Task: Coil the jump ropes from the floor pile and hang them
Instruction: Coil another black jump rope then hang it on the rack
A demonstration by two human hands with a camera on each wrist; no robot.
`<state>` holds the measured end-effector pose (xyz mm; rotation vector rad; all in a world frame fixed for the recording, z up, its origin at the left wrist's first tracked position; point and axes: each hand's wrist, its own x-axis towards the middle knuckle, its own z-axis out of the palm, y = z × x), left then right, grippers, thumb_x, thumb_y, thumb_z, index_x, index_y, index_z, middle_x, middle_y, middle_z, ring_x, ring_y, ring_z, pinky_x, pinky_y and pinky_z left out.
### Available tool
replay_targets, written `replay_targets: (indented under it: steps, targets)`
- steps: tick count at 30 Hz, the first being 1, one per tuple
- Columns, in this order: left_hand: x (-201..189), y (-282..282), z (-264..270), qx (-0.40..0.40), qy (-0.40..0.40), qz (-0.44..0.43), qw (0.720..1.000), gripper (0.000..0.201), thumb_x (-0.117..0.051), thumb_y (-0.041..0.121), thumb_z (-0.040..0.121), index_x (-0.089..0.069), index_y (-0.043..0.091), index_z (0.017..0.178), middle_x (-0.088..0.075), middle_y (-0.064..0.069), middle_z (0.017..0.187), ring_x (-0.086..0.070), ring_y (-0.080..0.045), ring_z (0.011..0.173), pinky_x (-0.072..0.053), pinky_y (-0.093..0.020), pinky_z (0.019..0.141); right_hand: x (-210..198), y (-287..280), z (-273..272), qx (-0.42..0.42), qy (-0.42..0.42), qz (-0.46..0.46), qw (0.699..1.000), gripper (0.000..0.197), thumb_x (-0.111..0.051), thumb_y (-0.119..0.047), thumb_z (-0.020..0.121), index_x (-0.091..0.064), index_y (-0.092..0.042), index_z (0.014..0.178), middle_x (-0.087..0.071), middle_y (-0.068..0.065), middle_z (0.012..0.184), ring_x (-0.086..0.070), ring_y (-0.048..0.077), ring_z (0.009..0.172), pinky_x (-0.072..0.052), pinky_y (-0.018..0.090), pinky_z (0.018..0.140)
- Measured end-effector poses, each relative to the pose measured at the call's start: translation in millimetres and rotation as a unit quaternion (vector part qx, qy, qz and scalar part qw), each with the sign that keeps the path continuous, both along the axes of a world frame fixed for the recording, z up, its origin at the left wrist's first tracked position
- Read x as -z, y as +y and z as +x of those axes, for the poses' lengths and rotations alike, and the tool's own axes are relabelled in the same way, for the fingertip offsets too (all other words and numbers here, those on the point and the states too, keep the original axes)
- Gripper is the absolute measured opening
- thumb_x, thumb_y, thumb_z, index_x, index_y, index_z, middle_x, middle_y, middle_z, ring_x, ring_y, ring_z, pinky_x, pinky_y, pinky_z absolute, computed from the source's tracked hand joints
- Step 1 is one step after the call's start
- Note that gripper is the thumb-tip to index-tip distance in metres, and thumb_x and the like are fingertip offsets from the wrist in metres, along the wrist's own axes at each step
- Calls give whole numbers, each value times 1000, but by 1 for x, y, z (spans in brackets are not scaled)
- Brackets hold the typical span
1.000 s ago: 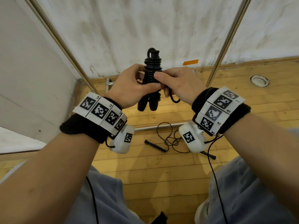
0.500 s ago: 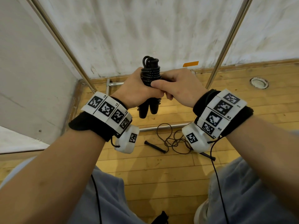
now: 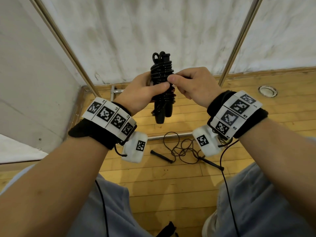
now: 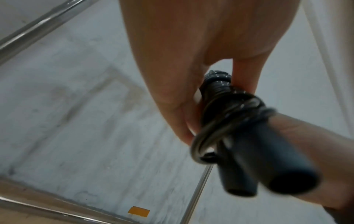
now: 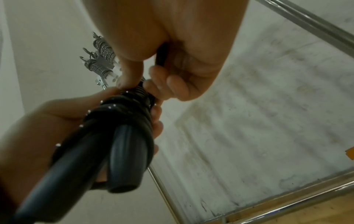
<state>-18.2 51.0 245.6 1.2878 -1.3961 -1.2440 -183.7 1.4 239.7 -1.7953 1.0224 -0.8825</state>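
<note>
A coiled black jump rope (image 3: 162, 86) stands upright at chest height, handles down. The left hand (image 3: 138, 93) grips its middle; the right hand (image 3: 195, 88) pinches a cord wrap. Another rope (image 3: 181, 149) lies tangled on the floor (image 3: 171, 185) below.

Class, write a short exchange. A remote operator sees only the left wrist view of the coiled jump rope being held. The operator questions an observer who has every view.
Operator: I see only the wall and rails behind the bundle. Are there any ropes on the floor?
Observer: Yes. One loose jump rope lies tangled on the wooden floor below the hands.
Operator: I see only a forearm on my right. What are that hand's fingers doing?
Observer: The right hand pinches the cord at the middle of the coiled jump rope.
</note>
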Motion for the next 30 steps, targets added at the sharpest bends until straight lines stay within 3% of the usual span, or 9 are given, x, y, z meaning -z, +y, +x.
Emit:
replay_targets:
  steps: [6,8,13,16,20,23,27,28,30]
  targets:
    - [6,-5,1,-122,-59,-37,990,35,-75,16,79,-63,5,110,-71,-11,98,-71,-21,84,-58,-38,79,1,6,6,6,18,-15,1000,26,-56,-27,93,-67,-8,79,-54,-6,53,-42,7,42,-38,18,45]
    - [7,-7,0,-117,-53,-39,991,33,-72,14,81,-62,3,109,-67,-11,93,-68,-19,78,-57,-38,71,1,8,7,9,26,-21,999,26,-53,-24,94,-66,-8,80,-56,-4,56,-45,6,42,-39,18,46]
    - [7,-9,-4,-97,-81,-55,990,10,-59,12,87,-59,4,92,-59,-1,72,-56,-12,67,-53,-38,69,3,12,11,-4,76,-54,996,23,-43,-19,98,-63,-19,87,-63,-9,69,-55,0,48,-41,10,51]
    - [7,-9,-5,-89,-55,-63,992,10,-55,6,87,-58,-2,93,-61,-17,78,-60,-21,72,-53,-42,71,3,12,11,-12,106,-53,993,24,-41,-15,98,-65,-16,97,-65,-10,76,-60,1,55,-51,19,60]
    - [11,-11,-10,-104,-38,-36,993,30,-56,4,86,-46,-1,113,-61,-12,81,-62,-20,65,-53,-35,64,3,11,9,16,124,-76,989,23,-46,-12,95,-69,-8,96,-68,-2,76,-65,5,59,-57,31,68]
    - [14,-11,-13,-108,-52,-20,993,37,-60,7,85,-38,8,115,-58,-5,79,-60,-14,63,-50,-29,62,3,12,8,47,132,-98,985,21,-53,-15,92,-72,-7,88,-70,5,76,-66,6,60,-57,35,68]
    - [13,-9,-13,-92,75,33,992,45,-58,20,77,-37,10,115,-54,-7,93,-58,-15,78,-51,-29,68,2,11,6,55,109,-63,990,17,-60,-19,88,-74,-11,84,-72,6,73,-67,6,60,-57,35,72]
    - [14,-8,-13,-85,62,35,994,45,-57,23,82,-36,9,119,-54,-5,97,-59,-13,82,-52,-24,71,2,11,5,53,107,-55,991,18,-61,-20,88,-74,-10,84,-72,5,72,-67,6,61,-57,35,72]
    - [17,-4,-13,-70,-42,14,997,37,-49,26,97,-35,8,126,-55,3,99,-61,5,83,-40,2,69,3,11,6,44,109,-44,992,20,-60,-21,88,-74,-8,83,-71,3,70,-67,7,63,-57,37,73]
